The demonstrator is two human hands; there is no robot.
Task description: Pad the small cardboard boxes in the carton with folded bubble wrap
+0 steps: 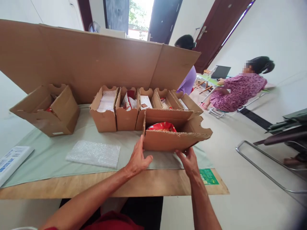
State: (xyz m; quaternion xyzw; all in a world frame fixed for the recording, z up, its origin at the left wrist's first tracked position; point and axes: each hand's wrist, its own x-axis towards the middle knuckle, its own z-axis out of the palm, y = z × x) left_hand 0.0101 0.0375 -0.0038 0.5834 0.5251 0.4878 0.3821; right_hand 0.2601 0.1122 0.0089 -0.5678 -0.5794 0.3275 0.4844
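In the head view, an open-topped cardboard box (165, 142) lies between my two hands, turned sideways and slightly tilted above the cloth. Inside it a red packet (165, 126) shows over the edge. My left hand (139, 156) grips the box's left end, its thumb out to the side and its fingertips partly hidden. At the lower right edge my right hand (189, 161) holds the same box, its fingers partly out of sight beneath it. Flat on the cloth left of my left hand is a sheet of bubble wrap (94, 154).
Several cardboard bins (103, 121) with packets stand in a row behind, before a tall cardboard panel (100, 60). Another box (57, 119) sits left, a white-and-blue carton (14, 161) nearer. A green card (208, 176) lies on the wooden table edge (144, 183). Two people sit beyond.
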